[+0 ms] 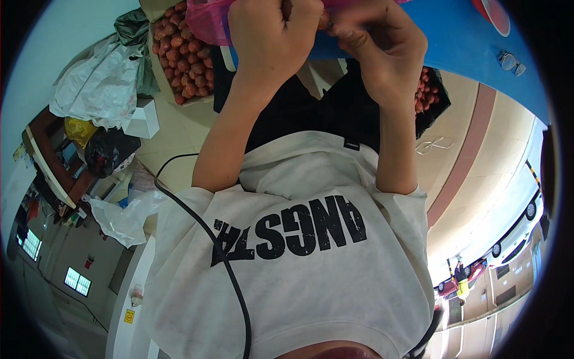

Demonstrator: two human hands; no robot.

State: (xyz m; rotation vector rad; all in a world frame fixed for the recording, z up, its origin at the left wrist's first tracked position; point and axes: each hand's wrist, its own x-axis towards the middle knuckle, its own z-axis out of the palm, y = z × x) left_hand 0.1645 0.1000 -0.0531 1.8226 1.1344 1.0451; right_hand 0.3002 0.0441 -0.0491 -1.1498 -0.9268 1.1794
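My left hand [272,45] is at the top middle, its fingers curled around a small reddish-brown round fruit [324,21] that shows only in part beside its fingers. Close on the other side of the fruit, my right hand [385,51] has its thumb and fingers bent together in a pinch. Motion smears its upper fingers, and I cannot make out what lies between them. Behind my left hand a pink plastic bag [209,21] spreads over the edge of the blue table [457,42].
A cardboard box of bumpy red-brown fruits [184,63] stands left of my legs; another black-lined container of red fruits [426,93] is at the right. Small glass jars [511,63] and a red-rimmed bowl [496,17] sit on the table. White plastic bags [95,84] lie at left.
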